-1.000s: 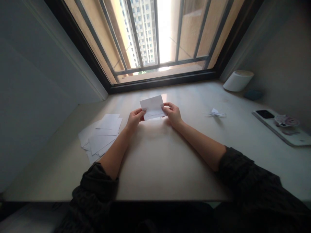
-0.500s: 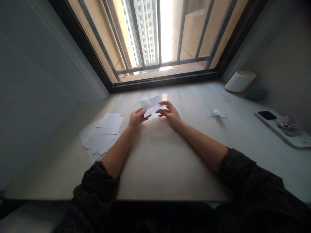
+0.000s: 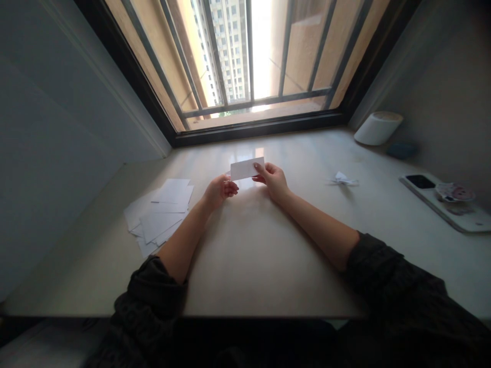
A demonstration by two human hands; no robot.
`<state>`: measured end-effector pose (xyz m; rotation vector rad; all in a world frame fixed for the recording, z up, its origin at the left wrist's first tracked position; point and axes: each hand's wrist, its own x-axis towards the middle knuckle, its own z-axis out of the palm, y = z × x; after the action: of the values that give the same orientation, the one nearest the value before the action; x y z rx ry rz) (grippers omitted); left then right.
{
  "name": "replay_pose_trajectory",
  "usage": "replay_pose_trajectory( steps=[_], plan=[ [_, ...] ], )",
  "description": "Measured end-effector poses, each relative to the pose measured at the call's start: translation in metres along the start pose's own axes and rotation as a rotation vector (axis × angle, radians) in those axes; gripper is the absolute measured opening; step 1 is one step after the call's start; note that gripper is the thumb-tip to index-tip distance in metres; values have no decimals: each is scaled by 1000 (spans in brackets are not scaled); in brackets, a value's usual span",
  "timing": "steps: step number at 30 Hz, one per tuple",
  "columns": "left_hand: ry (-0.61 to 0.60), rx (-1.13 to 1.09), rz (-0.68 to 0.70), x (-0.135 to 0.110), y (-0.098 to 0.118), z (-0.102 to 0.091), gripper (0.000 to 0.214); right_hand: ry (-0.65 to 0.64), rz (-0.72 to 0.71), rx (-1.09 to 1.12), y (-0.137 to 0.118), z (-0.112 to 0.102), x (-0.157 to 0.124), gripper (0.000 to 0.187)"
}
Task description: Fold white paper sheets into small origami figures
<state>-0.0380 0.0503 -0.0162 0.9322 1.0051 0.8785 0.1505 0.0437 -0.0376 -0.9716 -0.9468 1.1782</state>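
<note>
A small folded sheet of white paper [image 3: 243,170] is held up above the table, its long side roughly level. My right hand [image 3: 273,180] grips its right end, thumb on the near face and fingers behind. At the lower left corner is my left hand [image 3: 220,190], closed, its fingers curled in and its thumb tip partly hidden behind the paper's edge. Beside my left forearm lies a loose pile of white paper sheets [image 3: 161,225]. A small folded white paper piece [image 3: 342,179] rests on the table, right of my right hand.
The pale table [image 3: 264,266] runs up to a barred window [image 3: 245,56]. At the back right stands a white cylindrical object [image 3: 379,128], with a dark bluish object [image 3: 402,150] beside it. A phone in a light case [image 3: 441,202] lies at the right.
The paper has been turned and now shows a narrower, level strip. My right hand has closed on its right end, while my left hand's fingers have curled in at the left.
</note>
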Motion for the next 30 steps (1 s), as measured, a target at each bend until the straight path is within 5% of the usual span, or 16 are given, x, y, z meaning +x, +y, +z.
replay_pose_trajectory(
  steps=[3, 8, 12, 17, 30],
  plan=[
    [-20, 48, 61, -3, 0, 6, 48, 19, -4, 11, 1, 0, 1, 49],
    [122, 88, 228, -3, -6, 14, 72, -42, -54, -81, 0, 2, -1, 55],
    [127, 167, 340, -4, -6, 18, 67, -118, -104, -170, 1, 3, -4, 57],
    [49, 189, 315, -10, -4, 18, 64, -160, -166, -234, 4, 1, -5, 50],
    [115, 300, 505, -8, -16, 23, 50, -72, -213, -230, 10, 1, -1, 45]
  ],
)
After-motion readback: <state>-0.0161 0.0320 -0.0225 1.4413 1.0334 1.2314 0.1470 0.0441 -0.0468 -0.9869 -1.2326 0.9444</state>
